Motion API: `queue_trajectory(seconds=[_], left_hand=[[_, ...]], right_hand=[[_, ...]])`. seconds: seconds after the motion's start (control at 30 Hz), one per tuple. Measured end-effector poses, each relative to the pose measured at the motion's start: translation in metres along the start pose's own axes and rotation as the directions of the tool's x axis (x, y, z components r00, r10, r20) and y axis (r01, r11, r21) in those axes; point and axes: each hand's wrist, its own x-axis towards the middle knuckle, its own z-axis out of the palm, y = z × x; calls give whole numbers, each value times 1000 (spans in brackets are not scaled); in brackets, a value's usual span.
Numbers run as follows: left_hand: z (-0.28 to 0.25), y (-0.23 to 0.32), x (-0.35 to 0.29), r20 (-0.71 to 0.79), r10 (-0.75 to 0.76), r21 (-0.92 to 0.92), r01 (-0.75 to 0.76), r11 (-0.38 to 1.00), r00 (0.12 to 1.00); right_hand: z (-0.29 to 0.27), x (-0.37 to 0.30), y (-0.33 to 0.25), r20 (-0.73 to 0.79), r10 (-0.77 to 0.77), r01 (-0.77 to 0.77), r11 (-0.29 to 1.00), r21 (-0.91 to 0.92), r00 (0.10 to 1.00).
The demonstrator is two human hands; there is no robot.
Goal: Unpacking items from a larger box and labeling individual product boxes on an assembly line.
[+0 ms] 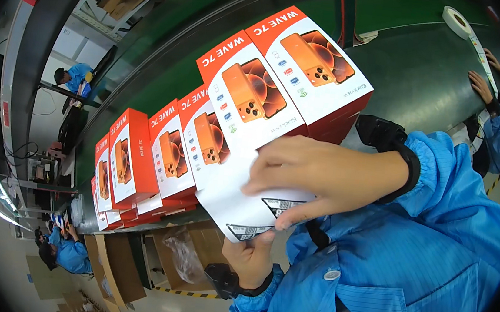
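A white label sheet [226,209] with black printed triangular labels lies tilted in front of the stacked phone boxes. Its lower edge is pinched by my left hand [249,261], the thumb on top near a printed label. My right hand [333,176] reaches across the sheet from the right, its fingers curled over the upper part and its thumb pressed down beside another printed label. Just beyond my hands stand white and red phone boxes; the nearest phone box [255,92] touches a second box [314,65] on its right. The fingertips under the sheet are hidden.
More phone boxes [131,159] stand in stacks to the left along the green workbench [402,68]. Below the bench edge is an open cardboard carton [204,242] with clear plastic inside. A label roll [457,22] lies far right, near a co-worker's hands [481,86].
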Motion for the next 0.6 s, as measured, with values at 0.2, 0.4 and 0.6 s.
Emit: queue_trajectory(seconds=[0.2, 0.4, 0.6], left_hand=[[-11, 5, 22, -110, 109, 234, -81, 969, 988], [-1, 9, 36, 43, -90, 188, 81, 979, 995], [9, 1, 39, 18, 42, 129, -44, 991, 999]], right_hand=[[5, -1, -5, -60, 136, -137, 990, -11, 989], [7, -5, -2, -87, 145, -147, 989, -10, 986], [6, -9, 0, -124, 153, -161, 986, -53, 980]])
